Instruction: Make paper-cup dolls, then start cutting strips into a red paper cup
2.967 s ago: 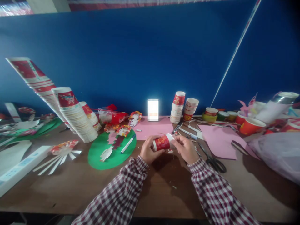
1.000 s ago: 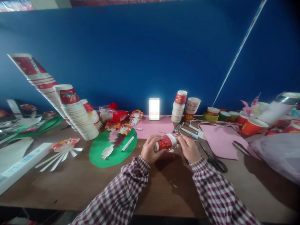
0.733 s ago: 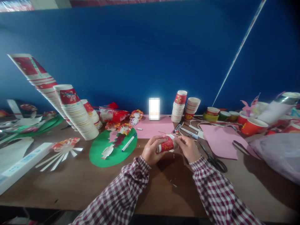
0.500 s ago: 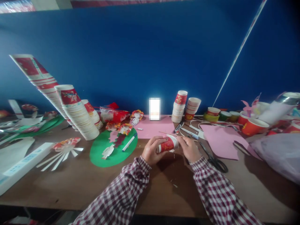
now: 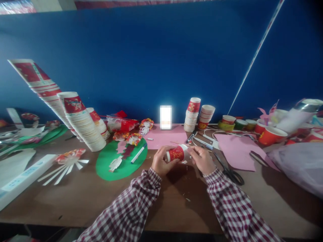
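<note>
A red paper cup (image 5: 176,153) with gold print lies tilted on its side in my left hand (image 5: 161,160), the fingers wrapped over and under it. At the cup's white right-hand end, my right hand (image 5: 201,159) has thumb and fingers pinched together. What that pinch holds, if anything, is too small to make out. Below the hands, small white paper scraps (image 5: 188,199) lie on the brown table (image 5: 174,215). Black-handled scissors (image 5: 233,175) rest just right of my right hand.
Tall stacks of paper cups (image 5: 80,117) lean at the left, with shorter stacks (image 5: 193,114) at the back. A green paper oval (image 5: 108,169) holds paper cutouts and a marker (image 5: 138,153). Pink paper (image 5: 236,153) and a plastic bag (image 5: 300,164) lie right; a power strip (image 5: 30,178) lies left.
The cup has turned a little in my left hand, and more of its printed red side now faces me. My right fingers have shifted slightly at its end. The view has drifted slightly.
</note>
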{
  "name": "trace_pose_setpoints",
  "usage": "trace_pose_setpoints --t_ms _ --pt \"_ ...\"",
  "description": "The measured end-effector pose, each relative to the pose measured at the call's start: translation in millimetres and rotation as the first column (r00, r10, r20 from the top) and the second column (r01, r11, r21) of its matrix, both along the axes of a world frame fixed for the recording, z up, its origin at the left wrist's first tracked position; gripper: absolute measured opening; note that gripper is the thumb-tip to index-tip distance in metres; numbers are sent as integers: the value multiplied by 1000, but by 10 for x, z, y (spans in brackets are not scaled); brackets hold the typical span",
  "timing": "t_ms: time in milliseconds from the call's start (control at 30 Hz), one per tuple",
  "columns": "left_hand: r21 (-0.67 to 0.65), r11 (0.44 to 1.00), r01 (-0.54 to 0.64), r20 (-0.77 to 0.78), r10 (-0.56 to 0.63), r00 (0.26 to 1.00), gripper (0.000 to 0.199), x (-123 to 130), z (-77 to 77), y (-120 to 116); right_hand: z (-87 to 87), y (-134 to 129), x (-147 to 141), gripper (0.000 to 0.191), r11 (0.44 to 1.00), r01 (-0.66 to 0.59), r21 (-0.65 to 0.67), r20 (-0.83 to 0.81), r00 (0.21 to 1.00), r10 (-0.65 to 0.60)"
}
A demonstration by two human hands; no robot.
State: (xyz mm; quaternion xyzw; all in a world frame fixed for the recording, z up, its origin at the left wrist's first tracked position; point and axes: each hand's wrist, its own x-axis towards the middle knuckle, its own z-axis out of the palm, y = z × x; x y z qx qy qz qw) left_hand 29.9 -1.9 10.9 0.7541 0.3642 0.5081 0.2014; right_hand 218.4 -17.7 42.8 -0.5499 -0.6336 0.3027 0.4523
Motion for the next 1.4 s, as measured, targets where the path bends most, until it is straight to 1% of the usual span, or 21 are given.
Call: trace_pose_setpoints --t_ms 133,200,267,333,400,467,533,600,667,733,767,800,867,933,967,1000,1067,1133,1167,1300,1400 --pt "39 999 -28 15 27 1000 43 24 6 -20 -15 -14 -41 37 998 22 56 21 999 -24" --pt "19 994 -110 65 108 992 42 41 0 -21 -39 -27 -92 36 991 63 117 -16 998 -61" --pt "-17 974 -228 131 228 965 42 55 -9 -18 -71 -49 -167 34 978 136 157 -92 988 -123" --pt "-33 946 -322 169 323 931 41 68 -17 -20 -107 -75 -255 32 977 171 126 -140 978 -153" --pt "-29 936 -350 169 350 922 42 81 -25 -32 -140 -98 -340 32 993 97 73 -138 987 -87" --pt "-25 947 -321 151 321 935 42 92 -32 -54 -165 -112 -407 33 998 -42 50 -141 989 49" --pt "-18 967 -252 111 253 961 42 98 -34 -77 -184 -113 -444 33 990 -134 48 -162 977 140" --pt "7 986 -169 53 168 984 43 96 -29 -95 -201 -99 -448 34 988 -145 43 -200 968 151" --pt "39 996 -82 9 81 997 42 86 -14 -102 -212 -76 -423 35 993 -113 39 -250 961 119" --pt "66 998 -10 -22 12 1000 35 69 9 -96 -214 -53 -380 38 995 -95 25 -287 953 98" --pt "74 997 6 -26 -4 1000 30 57 23 -86 -211 -44 -357 41 996 -90 21 -290 952 92" --pt "81 997 0 -21 2 1000 25 42 36 -72 -207 -38 -334 43 996 -90 16 -282 955 91" --pt "94 993 -73 24 71 997 20 3 65 -30 -202 -30 -299 45 993 -116 25 -243 963 119" --pt "121 980 -157 87 148 985 21 -47 96 24 -211 -27 -284 45 987 -155 35 -191 969 159" --pt "145 974 -172 99 159 982 23 -73 113 50 -220 -26 -283 45 986 -163 36 -162 973 166" --pt "177 971 -161 90 147 985 24 -98 131 73 -232 -25 -285 46 986 -160 34 -134 977 163" --pt "227 970 -92 35 86 996 24 -136 167 103 -252 -24 -292 48 989 -143 28 -88 985 145" --pt "236 971 -26 -12 29 999 20 -151 190 113 -259 -28 -299 47 990 -142 22 -68 987 143" --pt "227 974 -12 -18 17 1000 18 -150 194 112 -255 -32 -301 46 989 -147 22 -63 987 148" --pt "169 985 -43 25 40 999 18 -121 164 104 -225 -53 -315 45 985 -167 45 -34 985 168" --pt "155 987 -45 28 42 999 18 -106 138 98 -222 -60 -329 45 985 -168 40 -22 985 169"
